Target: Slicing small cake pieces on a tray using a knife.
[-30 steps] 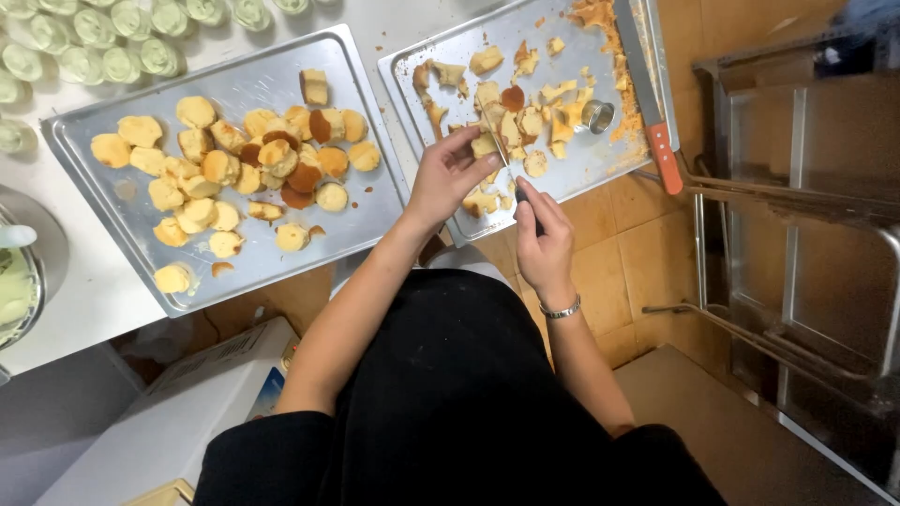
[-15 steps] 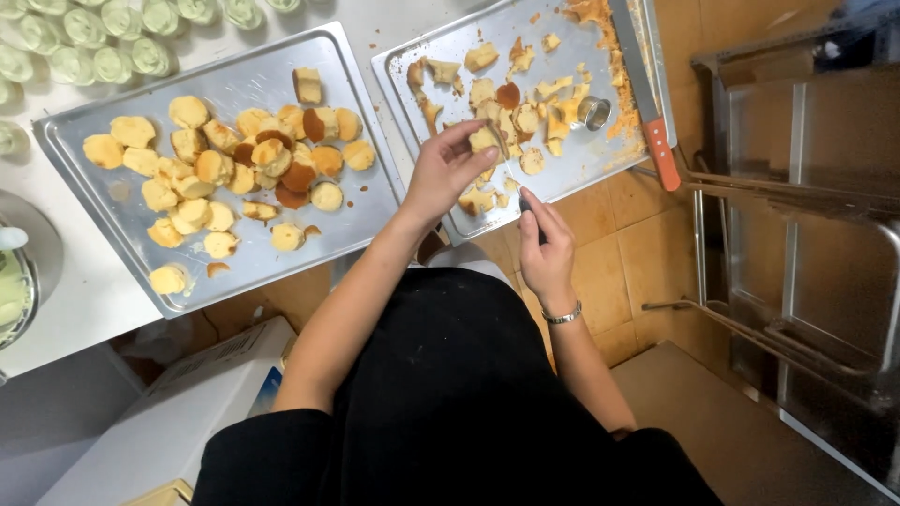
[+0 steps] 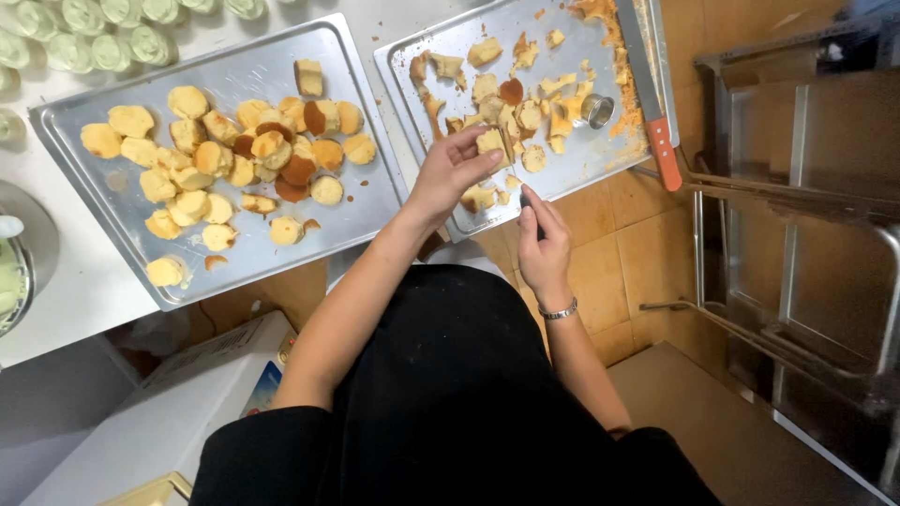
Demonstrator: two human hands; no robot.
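One cake scrap [image 3: 491,142] sat pinched in the left hand [image 3: 448,173]; the right hand [image 3: 542,245] gripped a small dark tool [image 3: 527,200] just beside.

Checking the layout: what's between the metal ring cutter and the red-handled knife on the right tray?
Only orange crumbs on bare tray separate ring cutter and knife, head view.

Left tray [image 3: 112,201]: silver-grey metal, holding pale yellow cake rounds [image 3: 202,164] with some brown-topped. Right tray [image 3: 427,70]: same silver-grey, with yellow-and-brown cake scraps [image 3: 525,108] and orange crumbs. Knife [image 3: 647,94]: steel blade, red-orange handle. Far-left cupcakes [image 3: 89,28]: pale green. Table [image 3: 66,323]: white. Floor tiles [image 3: 609,253]: tan-orange. Garment [image 3: 450,403]: black. Bracelet [image 3: 560,312]: silver.
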